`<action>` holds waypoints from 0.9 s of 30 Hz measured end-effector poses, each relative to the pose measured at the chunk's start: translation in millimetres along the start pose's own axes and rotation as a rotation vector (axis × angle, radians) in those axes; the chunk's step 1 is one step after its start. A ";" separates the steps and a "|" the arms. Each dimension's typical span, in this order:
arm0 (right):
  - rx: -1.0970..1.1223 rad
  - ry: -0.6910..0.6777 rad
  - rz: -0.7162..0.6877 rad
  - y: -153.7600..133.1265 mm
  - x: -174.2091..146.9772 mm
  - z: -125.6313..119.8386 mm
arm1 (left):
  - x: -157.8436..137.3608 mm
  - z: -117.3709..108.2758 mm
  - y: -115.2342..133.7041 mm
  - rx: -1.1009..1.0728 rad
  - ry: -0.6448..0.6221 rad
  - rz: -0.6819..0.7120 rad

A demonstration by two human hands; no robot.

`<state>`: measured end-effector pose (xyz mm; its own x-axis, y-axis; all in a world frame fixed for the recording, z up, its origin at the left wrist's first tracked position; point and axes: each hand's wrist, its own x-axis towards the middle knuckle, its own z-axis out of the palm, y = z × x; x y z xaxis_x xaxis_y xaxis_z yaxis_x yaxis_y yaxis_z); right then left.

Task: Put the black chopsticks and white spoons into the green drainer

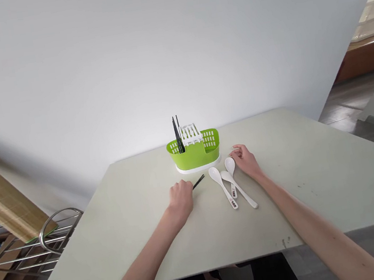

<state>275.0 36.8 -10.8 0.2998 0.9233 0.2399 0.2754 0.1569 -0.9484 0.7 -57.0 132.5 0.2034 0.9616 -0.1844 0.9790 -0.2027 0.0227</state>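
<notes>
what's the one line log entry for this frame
left hand: shut on black chopsticks | right hand: open, resting by white spoons | green caddy: holds more chopsticks, behind both hands | table

Both your bare arms reach forward over the surface; your left hand (pixel 181 197) is curled into a closed grip, knuckles up, while your right hand (pixel 245 159) rests palm down, fingers bent loosely

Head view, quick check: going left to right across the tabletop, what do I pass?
left hand closed on black chopsticks → green cutlery holder, farther back → white spoons → right hand resting beside the spoons.
</notes>
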 end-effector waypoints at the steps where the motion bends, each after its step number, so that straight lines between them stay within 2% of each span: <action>1: -0.004 -0.001 0.000 0.0 -0.1 0.1 | -2.4 -7.5 -3.9 -0.014 0.024 -0.003; 3: -0.012 -0.001 0.001 0.2 0.0 0.5 | -8.6 -24.4 -14.4 -0.117 0.108 0.016; 7: -0.012 -0.002 -0.006 1.1 0.4 1.5 | -21.7 -47.5 -37.2 -0.503 0.347 0.103; 10: -0.006 -0.002 -0.017 1.8 0.3 1.8 | -27.3 -45.3 -49.7 -0.676 0.520 0.116; 12: -0.005 0.000 -0.021 2.2 0.2 1.8 | -28.6 -38.7 -55.4 -0.726 0.583 0.114; 19: -0.010 -0.001 -0.020 2.1 -0.8 0.7 | -23.5 -28.5 -63.6 -0.782 0.599 0.102; 27: -0.022 -0.005 -0.024 0.3 -1.9 0.9 | -13.3 -25.8 -54.7 -0.791 0.611 0.178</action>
<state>273.7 35.4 -11.8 0.2886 0.9210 0.2617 0.3024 0.1716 -0.9376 -55.2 -53.9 159.0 0.1035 0.9042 0.4144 0.6181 -0.3849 0.6854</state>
